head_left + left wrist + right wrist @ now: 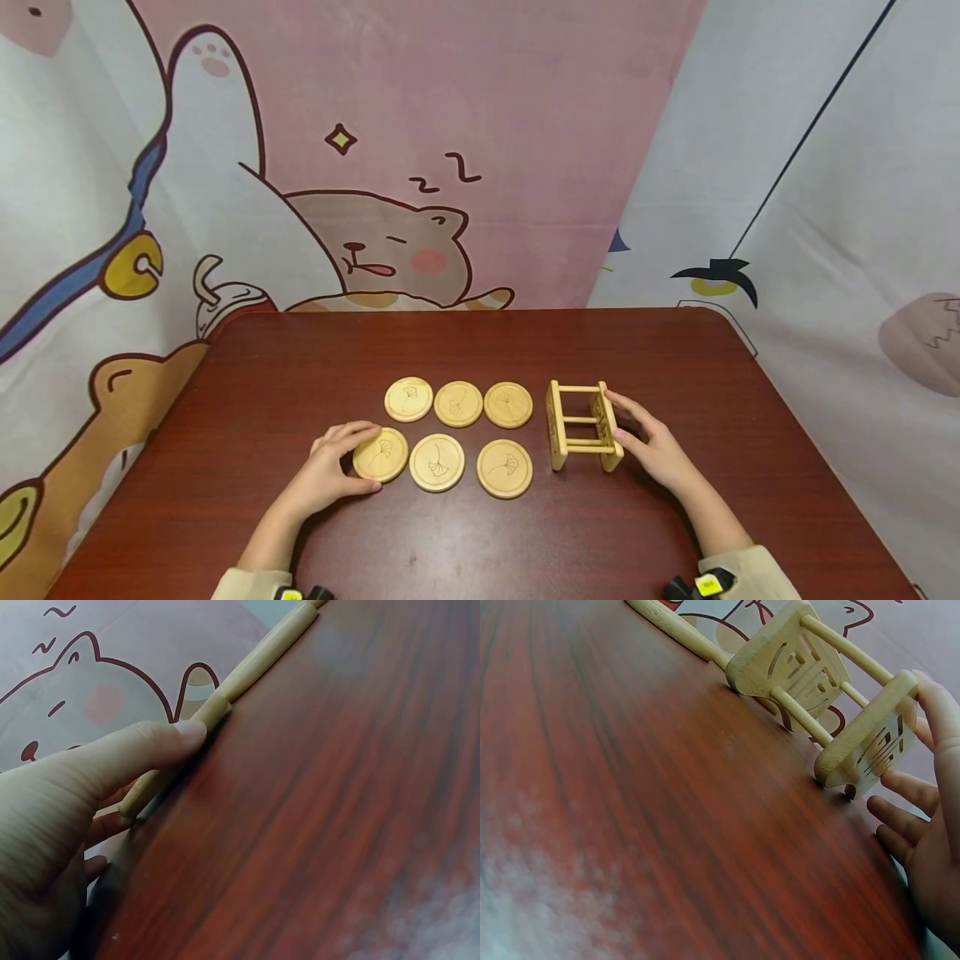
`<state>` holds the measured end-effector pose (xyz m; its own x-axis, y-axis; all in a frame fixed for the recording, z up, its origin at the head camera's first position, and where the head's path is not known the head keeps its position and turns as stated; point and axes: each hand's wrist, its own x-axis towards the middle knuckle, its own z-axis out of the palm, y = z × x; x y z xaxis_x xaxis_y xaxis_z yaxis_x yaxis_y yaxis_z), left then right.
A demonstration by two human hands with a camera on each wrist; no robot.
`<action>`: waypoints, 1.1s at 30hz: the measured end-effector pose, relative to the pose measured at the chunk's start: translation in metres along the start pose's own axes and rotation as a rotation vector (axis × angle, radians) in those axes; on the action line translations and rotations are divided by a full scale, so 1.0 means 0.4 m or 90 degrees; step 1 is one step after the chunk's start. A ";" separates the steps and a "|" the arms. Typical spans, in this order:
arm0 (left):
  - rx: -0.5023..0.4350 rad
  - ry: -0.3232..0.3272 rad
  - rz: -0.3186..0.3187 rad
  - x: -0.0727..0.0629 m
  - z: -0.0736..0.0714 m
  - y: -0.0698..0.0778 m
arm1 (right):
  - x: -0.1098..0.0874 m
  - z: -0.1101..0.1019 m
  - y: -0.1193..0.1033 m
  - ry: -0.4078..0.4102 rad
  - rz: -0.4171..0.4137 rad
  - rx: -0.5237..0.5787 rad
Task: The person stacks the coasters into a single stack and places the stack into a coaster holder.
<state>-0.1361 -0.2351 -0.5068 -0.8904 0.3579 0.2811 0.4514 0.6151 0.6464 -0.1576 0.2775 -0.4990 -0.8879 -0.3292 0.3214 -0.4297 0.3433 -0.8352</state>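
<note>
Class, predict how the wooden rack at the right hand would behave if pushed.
The rack is probably light, being mostly open between thin rods. It should likely stay stiff, as the rods join two panels. Its boxy shape makes sliding likelier than rolling.

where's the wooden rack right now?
In the head view, right of centre: the rack stands on the table between the round coasters and the right hand.

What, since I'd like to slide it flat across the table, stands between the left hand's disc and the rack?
Two discs in the near row: the middle disc and, beyond it, the right-end disc. Both lie between the left-end disc, pinched by the left hand, and the rack.
</note>
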 end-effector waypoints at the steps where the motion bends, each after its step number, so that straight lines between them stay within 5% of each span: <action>1: -0.002 0.002 0.001 0.000 0.000 0.000 | 0.000 0.000 0.001 0.000 -0.002 0.001; 33: -0.078 0.029 0.043 0.020 0.043 0.043 | 0.002 0.000 0.008 0.005 -0.015 0.010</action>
<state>-0.1346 -0.2098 -0.5056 -0.8608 0.3627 0.3571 0.5030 0.4995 0.7053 -0.1599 0.2782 -0.5016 -0.8791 -0.3295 0.3443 -0.4473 0.3212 -0.8347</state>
